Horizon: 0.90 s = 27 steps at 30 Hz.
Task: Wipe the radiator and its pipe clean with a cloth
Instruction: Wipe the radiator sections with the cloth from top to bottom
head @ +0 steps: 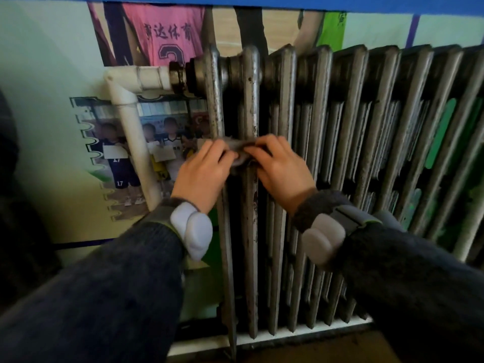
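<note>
A grey cast-iron radiator [340, 153] with several upright fins stands against the wall. A white pipe [136, 142] bends from its upper left end and runs down the wall. A small grey cloth [237, 149] is wrapped across the second fin from the left, at mid height. My left hand [204, 174] grips the cloth's left end, and my right hand [280, 169] grips its right end. Both hands sit close together on either side of that fin. Most of the cloth is hidden under my fingers.
Posters with photos [115, 153] cover the wall behind the pipe. A blue ledge [262, 1] runs above the radiator. A white baseboard [288, 334] lies under the fins, with dark floor [314, 352] below it. Grey wrist bands sit on both dark sleeves.
</note>
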Each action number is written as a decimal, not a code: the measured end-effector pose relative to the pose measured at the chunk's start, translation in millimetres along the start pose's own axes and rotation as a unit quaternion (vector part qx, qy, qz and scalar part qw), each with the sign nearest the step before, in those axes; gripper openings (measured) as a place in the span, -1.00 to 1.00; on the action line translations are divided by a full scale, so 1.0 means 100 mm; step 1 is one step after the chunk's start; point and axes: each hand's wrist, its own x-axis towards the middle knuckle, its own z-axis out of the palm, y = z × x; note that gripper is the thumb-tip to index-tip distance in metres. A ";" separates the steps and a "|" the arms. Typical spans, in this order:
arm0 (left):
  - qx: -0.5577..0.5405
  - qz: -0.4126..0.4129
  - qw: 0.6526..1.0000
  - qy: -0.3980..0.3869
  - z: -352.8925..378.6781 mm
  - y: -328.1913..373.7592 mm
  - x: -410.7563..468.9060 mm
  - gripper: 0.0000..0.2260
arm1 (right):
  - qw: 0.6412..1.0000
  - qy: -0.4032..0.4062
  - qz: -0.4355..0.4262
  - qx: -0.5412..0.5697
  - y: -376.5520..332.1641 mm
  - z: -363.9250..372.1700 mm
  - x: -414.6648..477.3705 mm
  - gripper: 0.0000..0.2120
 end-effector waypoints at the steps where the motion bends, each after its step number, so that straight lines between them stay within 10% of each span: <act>1: -0.001 -0.014 1.000 0.012 0.01 -0.03 0.08 -0.76 | 1.000 0.009 0.018 0.003 0.00 0.00 0.08 -0.65; 27: -0.024 -0.006 0.997 -0.079 0.41 0.28 -0.84 -0.68 | 0.993 -0.105 0.014 0.047 -0.18 0.43 -0.79 -0.61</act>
